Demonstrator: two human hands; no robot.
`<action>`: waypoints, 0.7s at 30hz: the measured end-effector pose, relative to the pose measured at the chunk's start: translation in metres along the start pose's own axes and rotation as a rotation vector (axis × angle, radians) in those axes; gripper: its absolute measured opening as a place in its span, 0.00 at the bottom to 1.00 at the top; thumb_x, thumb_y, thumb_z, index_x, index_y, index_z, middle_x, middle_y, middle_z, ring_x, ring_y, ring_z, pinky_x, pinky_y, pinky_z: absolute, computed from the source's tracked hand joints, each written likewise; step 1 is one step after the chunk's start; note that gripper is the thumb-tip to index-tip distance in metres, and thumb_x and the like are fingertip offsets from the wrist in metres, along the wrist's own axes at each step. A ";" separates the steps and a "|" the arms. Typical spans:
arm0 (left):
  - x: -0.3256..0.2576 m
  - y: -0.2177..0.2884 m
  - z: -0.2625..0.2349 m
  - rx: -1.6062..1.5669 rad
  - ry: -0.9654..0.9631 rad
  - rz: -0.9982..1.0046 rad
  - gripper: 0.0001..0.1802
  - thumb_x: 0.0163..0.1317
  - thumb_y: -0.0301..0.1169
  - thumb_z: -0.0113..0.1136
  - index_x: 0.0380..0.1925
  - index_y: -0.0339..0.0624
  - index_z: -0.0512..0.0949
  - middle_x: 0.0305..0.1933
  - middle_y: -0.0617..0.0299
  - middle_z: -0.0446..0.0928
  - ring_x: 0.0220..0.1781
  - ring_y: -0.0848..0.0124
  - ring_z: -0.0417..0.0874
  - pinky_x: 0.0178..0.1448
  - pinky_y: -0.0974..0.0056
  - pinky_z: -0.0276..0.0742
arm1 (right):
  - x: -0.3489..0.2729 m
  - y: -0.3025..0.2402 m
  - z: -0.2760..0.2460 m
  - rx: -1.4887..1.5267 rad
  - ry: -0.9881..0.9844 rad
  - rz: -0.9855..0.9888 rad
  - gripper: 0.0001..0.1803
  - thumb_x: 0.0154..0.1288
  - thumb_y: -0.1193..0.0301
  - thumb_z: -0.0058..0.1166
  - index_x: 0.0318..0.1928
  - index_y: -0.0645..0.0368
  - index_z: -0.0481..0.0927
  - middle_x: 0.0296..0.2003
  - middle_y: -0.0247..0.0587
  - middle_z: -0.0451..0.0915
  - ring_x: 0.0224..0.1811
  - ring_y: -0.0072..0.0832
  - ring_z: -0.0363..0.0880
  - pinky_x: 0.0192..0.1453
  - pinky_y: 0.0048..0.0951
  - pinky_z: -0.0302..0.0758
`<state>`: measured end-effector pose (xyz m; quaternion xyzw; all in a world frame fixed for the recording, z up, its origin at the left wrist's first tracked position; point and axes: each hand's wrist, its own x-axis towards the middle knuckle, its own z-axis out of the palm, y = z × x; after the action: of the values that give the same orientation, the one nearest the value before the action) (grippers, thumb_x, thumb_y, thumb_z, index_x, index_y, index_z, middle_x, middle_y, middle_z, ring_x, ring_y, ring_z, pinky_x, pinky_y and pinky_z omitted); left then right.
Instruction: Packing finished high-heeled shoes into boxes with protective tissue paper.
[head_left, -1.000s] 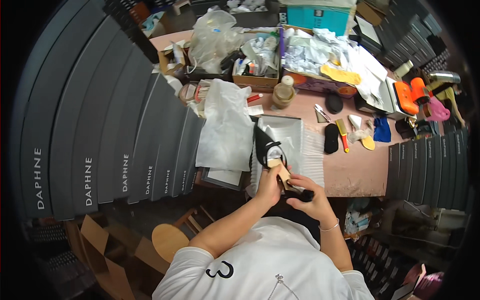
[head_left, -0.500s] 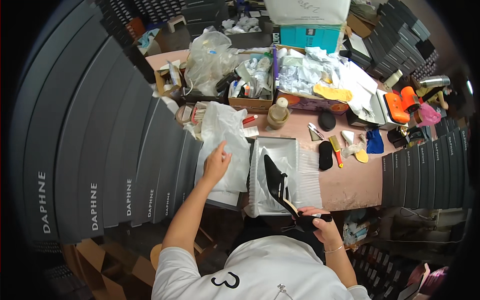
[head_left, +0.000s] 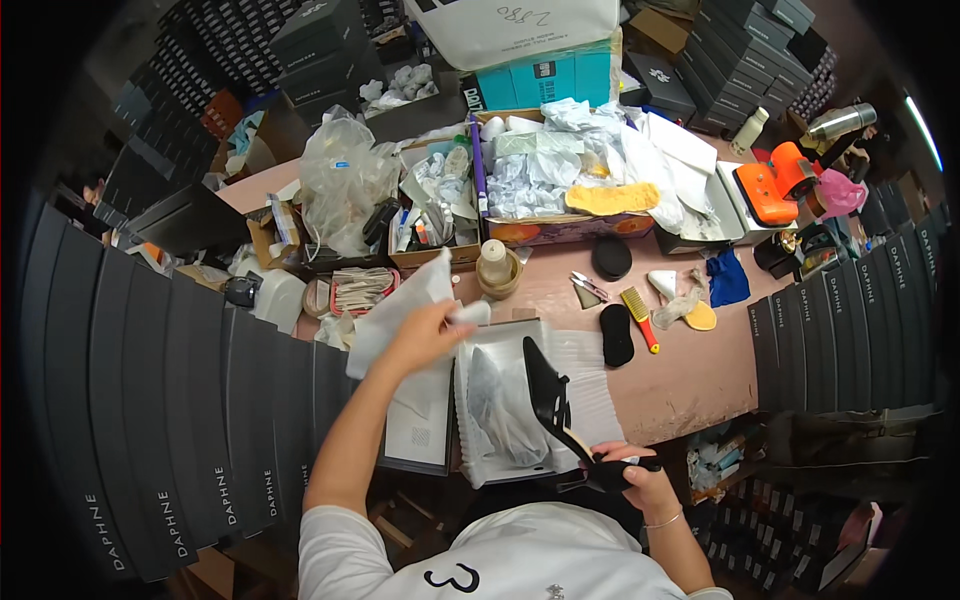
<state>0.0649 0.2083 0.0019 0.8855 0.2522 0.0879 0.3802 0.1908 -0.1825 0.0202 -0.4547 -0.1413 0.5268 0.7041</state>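
While the left hand (head_left: pixel 425 335) pinches a white paper sheet (head_left: pixel 385 322) at left, I see the right hand (head_left: pixel 645 486) gripping a black shoe (head_left: pixel 545 385) by its heel end, toe pointing far above the open box (head_left: pixel 500 474), seemingly sparing the upper.

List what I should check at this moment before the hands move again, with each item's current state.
1. Right hand gripping the black shoe at its heel end: ok.
2. Left hand gripping the white sheet: ok, though the fingers are blurred.
3. White sheet lying flat: not ok; it is lifted and bent.
4. Box open at the top: ok; pale wrapping shows inside.
5. Shoe clear of the box lining: cannot tell; they overlap in this single view.
6. Brush away from both hands: ok; it lies on the table.
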 end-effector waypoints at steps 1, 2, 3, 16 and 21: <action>-0.024 0.028 -0.004 0.063 0.011 0.094 0.16 0.58 0.40 0.63 0.30 0.36 0.76 0.27 0.54 0.76 0.30 0.64 0.78 0.36 0.63 0.73 | 0.006 -0.007 -0.001 0.011 -0.040 -0.031 0.21 0.56 0.62 0.59 0.40 0.70 0.80 0.47 0.58 0.75 0.47 0.56 0.79 0.55 0.50 0.75; -0.043 0.039 -0.006 0.037 -0.039 0.050 0.15 0.58 0.40 0.63 0.29 0.37 0.77 0.25 0.55 0.75 0.30 0.65 0.78 0.35 0.64 0.72 | 0.011 -0.015 -0.002 -0.016 -0.075 -0.060 0.21 0.56 0.61 0.59 0.39 0.70 0.80 0.47 0.58 0.75 0.47 0.56 0.79 0.54 0.50 0.75; -0.053 0.047 -0.009 0.009 -0.090 0.012 0.14 0.58 0.39 0.62 0.27 0.38 0.77 0.23 0.56 0.74 0.29 0.66 0.78 0.34 0.65 0.72 | 0.016 -0.024 -0.003 -0.047 -0.107 -0.094 0.21 0.56 0.61 0.58 0.39 0.70 0.80 0.47 0.58 0.75 0.47 0.57 0.79 0.53 0.51 0.76; -0.007 -0.019 -0.089 -0.575 -0.265 -0.235 0.15 0.54 0.32 0.65 0.38 0.40 0.74 0.35 0.65 0.76 0.36 0.80 0.76 0.38 0.73 0.72 | -0.006 -0.044 0.010 -0.007 -0.128 -0.191 0.21 0.53 0.60 0.60 0.39 0.67 0.81 0.47 0.55 0.76 0.47 0.57 0.79 0.49 0.51 0.78; -0.005 -0.098 -0.034 0.160 0.251 -0.179 0.36 0.54 0.36 0.65 0.62 0.38 0.64 0.55 0.45 0.73 0.58 0.55 0.75 0.58 0.60 0.71 | 0.019 0.007 0.007 -0.178 -0.030 0.054 0.21 0.55 0.64 0.58 0.42 0.71 0.80 0.49 0.53 0.77 0.48 0.36 0.77 0.57 0.35 0.72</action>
<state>0.0122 0.2842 -0.0448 0.8691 0.3816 0.1431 0.2803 0.1892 -0.1618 0.0131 -0.5112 -0.1859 0.5378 0.6441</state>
